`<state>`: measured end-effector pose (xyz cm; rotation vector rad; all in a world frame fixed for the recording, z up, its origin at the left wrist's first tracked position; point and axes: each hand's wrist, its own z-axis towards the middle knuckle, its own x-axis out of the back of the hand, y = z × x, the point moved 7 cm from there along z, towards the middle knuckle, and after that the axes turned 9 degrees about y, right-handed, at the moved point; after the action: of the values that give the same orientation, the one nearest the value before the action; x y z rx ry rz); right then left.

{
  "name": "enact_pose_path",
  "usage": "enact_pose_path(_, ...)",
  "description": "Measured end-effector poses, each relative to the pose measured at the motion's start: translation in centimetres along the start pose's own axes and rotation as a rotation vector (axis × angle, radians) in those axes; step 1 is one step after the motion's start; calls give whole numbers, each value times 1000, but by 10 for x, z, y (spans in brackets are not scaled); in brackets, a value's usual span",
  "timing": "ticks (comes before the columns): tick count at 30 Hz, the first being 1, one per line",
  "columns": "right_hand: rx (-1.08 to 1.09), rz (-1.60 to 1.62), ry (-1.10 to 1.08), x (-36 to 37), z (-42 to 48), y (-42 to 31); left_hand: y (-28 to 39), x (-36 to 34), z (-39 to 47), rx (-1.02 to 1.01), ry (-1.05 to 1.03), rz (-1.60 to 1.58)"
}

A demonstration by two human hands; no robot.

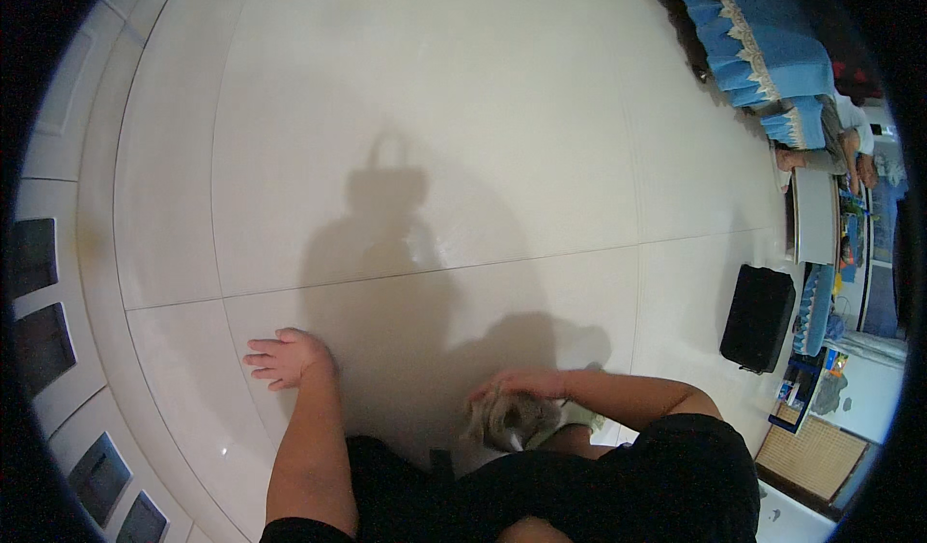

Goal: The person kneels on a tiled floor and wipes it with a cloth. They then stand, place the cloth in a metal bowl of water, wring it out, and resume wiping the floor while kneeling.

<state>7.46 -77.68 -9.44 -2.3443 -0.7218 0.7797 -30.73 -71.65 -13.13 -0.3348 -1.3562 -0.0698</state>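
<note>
At lower left, my left hand (286,358) is over the pale tiled floor (434,203), its fingers spread and nothing in it. Whether the palm touches the tile cannot be told. My right hand (525,382) is bent in near my body, its fingers over a crumpled, beige-grey, cloth-like item (485,416). A darker hollow and a whitish patch show below those fingers; the exact kind of thing is unclear. My dark clothing hides the area under it.
White panels with dark insets (43,347) line the left side. At right are a black box-like item (758,318), a sofa with a blue lace-trimmed cover (782,43), a seated person (854,137), a low white table (815,213) and a blue-framed rack (797,394).
</note>
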Motion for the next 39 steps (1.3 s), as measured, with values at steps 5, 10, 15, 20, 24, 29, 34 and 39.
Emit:
enact_pose_path(5, 322, 259, 497, 116, -1, -110, -5, -1, 3, 20, -22, -8)
enact_pose_path(10, 436, -561, 1528, 190, 6, -125, -10, -5, 8, 37, -60, 2)
enact_pose_path(15, 250, -1068, 1432, 97, 74, -165, -1, -1, -4, -17, 26, 34)
enact_pose_path(20, 493, -1569, 1162, 81, 131, -196, 0, 9, 0, 7, -16, 46)
enact_pose_path(24, 250, -1536, 1438, 200, 100, -241, -1, 16, 2, 10, 6, 10)
enact_pose_path(29, -18, -1147, 1766, 348, -15, -178, 1, 13, 2, 0, -25, 14)
enact_pose_path(34, -377, -842, 1987, 374, -103, -102, -2, 15, 4, 9, -33, 24)
enact_pose_path(39, -418, -911, 1982, 370, -61, -150, 0, 8, 4, 21, -99, 38)
